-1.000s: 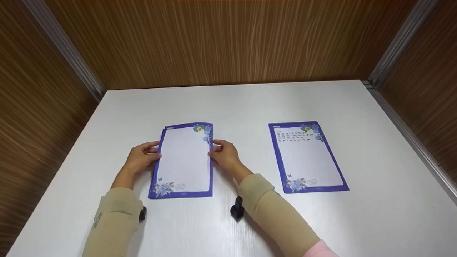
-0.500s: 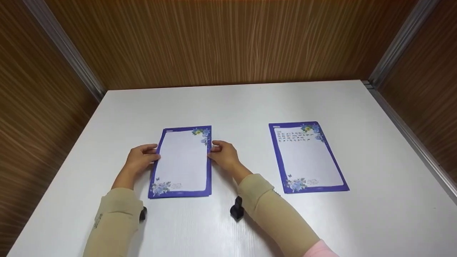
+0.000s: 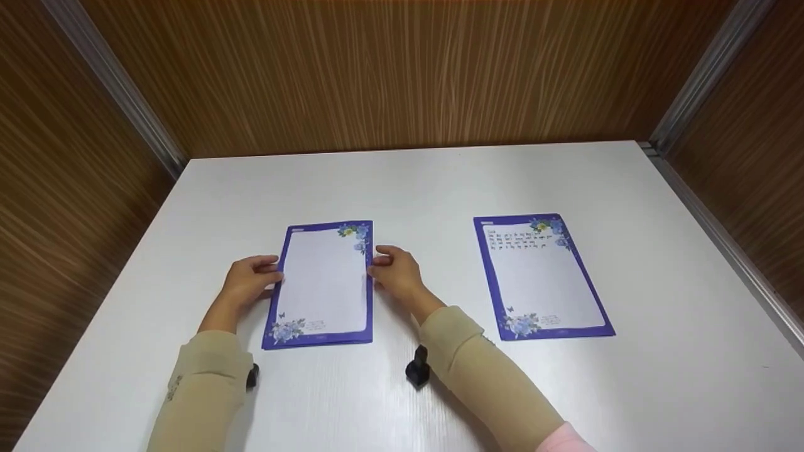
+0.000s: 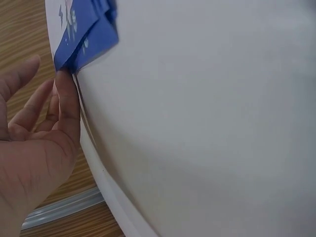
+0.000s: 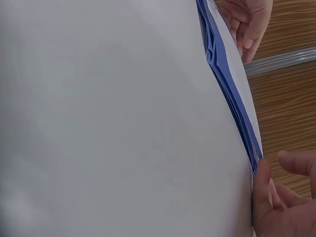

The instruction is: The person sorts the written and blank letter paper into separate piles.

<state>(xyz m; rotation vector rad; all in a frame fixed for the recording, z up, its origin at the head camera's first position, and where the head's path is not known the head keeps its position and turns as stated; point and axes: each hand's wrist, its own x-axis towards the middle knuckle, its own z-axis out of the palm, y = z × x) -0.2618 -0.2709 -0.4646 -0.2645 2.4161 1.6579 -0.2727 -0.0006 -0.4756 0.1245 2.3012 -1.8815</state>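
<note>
A stack of purple-bordered letter paper (image 3: 323,282) with blue flowers in two corners lies on the white table, its top sheet blank. At its left long edge my left hand (image 3: 247,280) rests with the thumb against the border. My right hand (image 3: 397,274) faces it from the other long edge, its thumb (image 5: 262,182) touching the sheets' side in the right wrist view. Fingers of both hands are relaxed and apart from the thumbs. Several layered sheet edges (image 5: 232,94) show slightly uneven there, and the stack's bottom edge shows a lower sheet peeking out.
To the right lies matching letter paper (image 3: 543,282) with handwritten lines near its top. The white table (image 3: 427,182) is bounded by wood-grain panels (image 3: 402,75) at the back and sides. Black wrist devices (image 3: 418,369) sit by the sleeves.
The top sheets, whose upper edge stood raised and bent a second ago, have settled flat and lower. They shifted slightly left, then slightly right again between the hands. Both hands stayed nearly in place.
</note>
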